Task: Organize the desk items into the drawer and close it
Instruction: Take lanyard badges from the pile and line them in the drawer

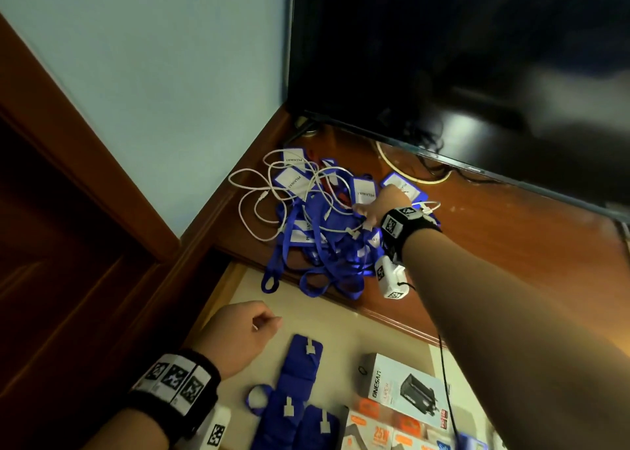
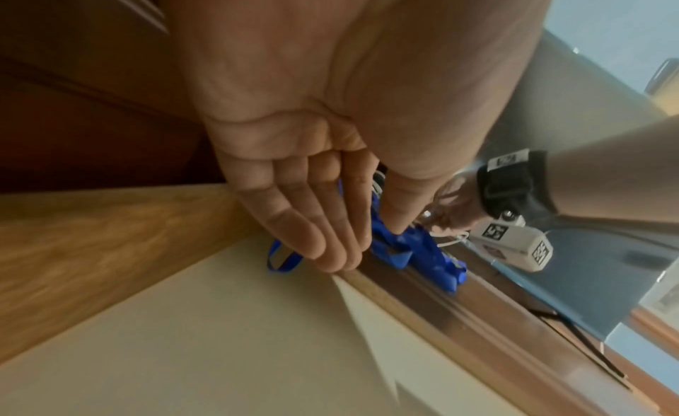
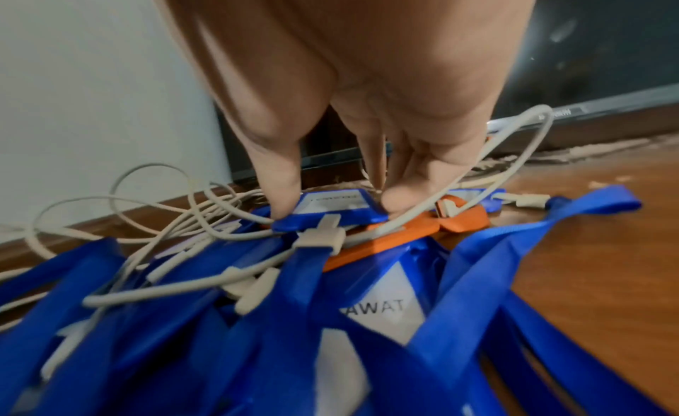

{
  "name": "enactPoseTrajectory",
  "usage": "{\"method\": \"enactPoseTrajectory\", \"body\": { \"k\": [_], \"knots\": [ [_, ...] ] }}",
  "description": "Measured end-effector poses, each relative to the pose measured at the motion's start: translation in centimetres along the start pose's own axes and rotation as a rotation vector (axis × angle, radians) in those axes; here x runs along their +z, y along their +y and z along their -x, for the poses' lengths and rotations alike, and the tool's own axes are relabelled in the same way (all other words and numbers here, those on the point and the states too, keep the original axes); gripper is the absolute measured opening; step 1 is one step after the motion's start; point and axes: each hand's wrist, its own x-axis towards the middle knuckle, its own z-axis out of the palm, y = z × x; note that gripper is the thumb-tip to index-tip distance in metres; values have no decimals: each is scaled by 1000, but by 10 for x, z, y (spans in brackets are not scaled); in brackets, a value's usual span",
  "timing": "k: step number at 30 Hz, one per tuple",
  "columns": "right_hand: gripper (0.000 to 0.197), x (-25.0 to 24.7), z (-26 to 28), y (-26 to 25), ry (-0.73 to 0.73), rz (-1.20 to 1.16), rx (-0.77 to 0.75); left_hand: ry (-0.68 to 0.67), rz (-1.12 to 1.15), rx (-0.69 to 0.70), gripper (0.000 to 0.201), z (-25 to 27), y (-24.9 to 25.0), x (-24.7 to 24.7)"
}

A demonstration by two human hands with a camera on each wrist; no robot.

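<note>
A tangled pile of blue lanyards (image 1: 317,245) with white-labelled badge holders lies on the wooden desk (image 1: 511,231), with a white cable (image 1: 252,190) looped through it. My right hand (image 1: 361,211) reaches into the pile. In the right wrist view, thumb and fingers of that hand (image 3: 338,201) pinch a blue badge holder (image 3: 330,211) lying on an orange badge holder (image 3: 400,233). The open drawer (image 1: 327,316) sits below the desk edge. My left hand (image 1: 269,323) hovers over it, loosely curled and holding nothing; the left wrist view shows its fingers (image 2: 323,248) nearly straight.
Inside the drawer lie folded blue lanyards (image 1: 300,374), a boxed charger (image 1: 405,388) and orange packets (image 1: 378,429). A dark TV screen (image 1: 443,57) stands at the back of the desk. A wall and a wooden door frame (image 1: 85,177) are to the left.
</note>
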Motion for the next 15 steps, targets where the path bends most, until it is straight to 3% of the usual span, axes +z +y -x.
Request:
{"method": "enactPoseTrajectory", "body": {
  "k": [2, 5, 9, 11, 13, 15],
  "knots": [
    [52, 4, -7, 4, -15, -116, 50, 23, 34, 15, 13, -2, 6, -10],
    [40, 2, -11, 11, -19, -305, 91, 55, 53, 42, 13, -3, 19, -22],
    [26, -27, 3, 12, 151, -421, -13, 113, 93, 93, 14, -9, 40, -34],
    [22, -47, 17, 9, 182, -681, -56, 133, 139, 128, 13, -12, 54, -38],
    [32, -69, 39, 6, 183, -963, -108, 153, 202, 181, 10, -16, 75, -44],
    [51, -94, 70, 7, 208, -1112, -190, 185, 248, 259, 28, -21, 103, -52]
  ]
}}
